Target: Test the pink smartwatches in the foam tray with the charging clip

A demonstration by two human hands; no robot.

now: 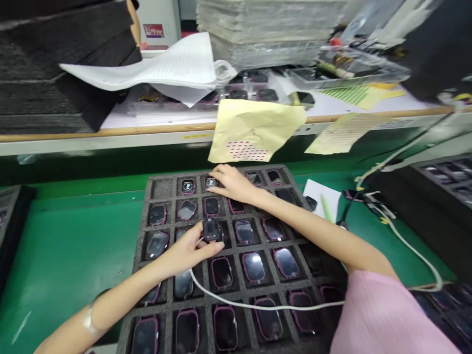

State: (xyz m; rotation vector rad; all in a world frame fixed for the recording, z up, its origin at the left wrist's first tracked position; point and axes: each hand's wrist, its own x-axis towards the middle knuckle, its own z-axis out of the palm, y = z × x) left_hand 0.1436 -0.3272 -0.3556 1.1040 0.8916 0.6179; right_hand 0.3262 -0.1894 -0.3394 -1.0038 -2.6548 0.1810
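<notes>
A dark foam tray (143, 255) holds rows of smartwatch bodies with purple frames, each in its own compartment. My left hand (193, 248) is closed around a small black square device (211, 229) above the middle of the tray. A white cable (236, 303) runs from beneath that hand to the right across the tray. At the back row, my right hand (232, 184) has its thumb and fingers around the edges of a smartwatch (211, 182) with a lit screen. Another lit smartwatch (188, 186) lies in the compartment to its left.
Behind the tray a shelf (162, 128) carries papers (165, 64), stacked trays (265, 29) and a clear box (354, 69) of small parts. Yellow sheets hang from its edge. A green pen (326, 208) and cables lie right. More foam trays stand at both sides.
</notes>
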